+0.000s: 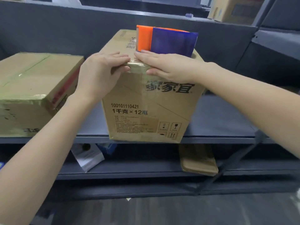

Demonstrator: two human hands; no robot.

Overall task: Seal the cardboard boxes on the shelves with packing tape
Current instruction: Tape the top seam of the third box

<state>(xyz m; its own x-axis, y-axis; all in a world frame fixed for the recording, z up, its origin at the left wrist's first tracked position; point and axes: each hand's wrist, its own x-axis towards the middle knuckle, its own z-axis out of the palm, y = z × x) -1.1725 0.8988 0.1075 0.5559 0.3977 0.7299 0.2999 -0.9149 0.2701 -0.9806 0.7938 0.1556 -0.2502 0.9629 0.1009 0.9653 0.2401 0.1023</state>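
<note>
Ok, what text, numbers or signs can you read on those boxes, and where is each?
"100101110421": front face of the centre box.
"1千克×12瓶": same face, directly below.
"家家宜": large characters higher up; first one uncertain under glossy tape.
Lower right, handling pictograms: a glass, up arrows; the rest blurred.
The small print block and the top's lettering: too blurred.
On the left box and the upper-shelf box: print unreadable.

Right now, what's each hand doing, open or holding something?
Left hand: open, fingers flat, pressing the tape on the middle box edge.
Right hand: open, pressing the same tape.
</note>
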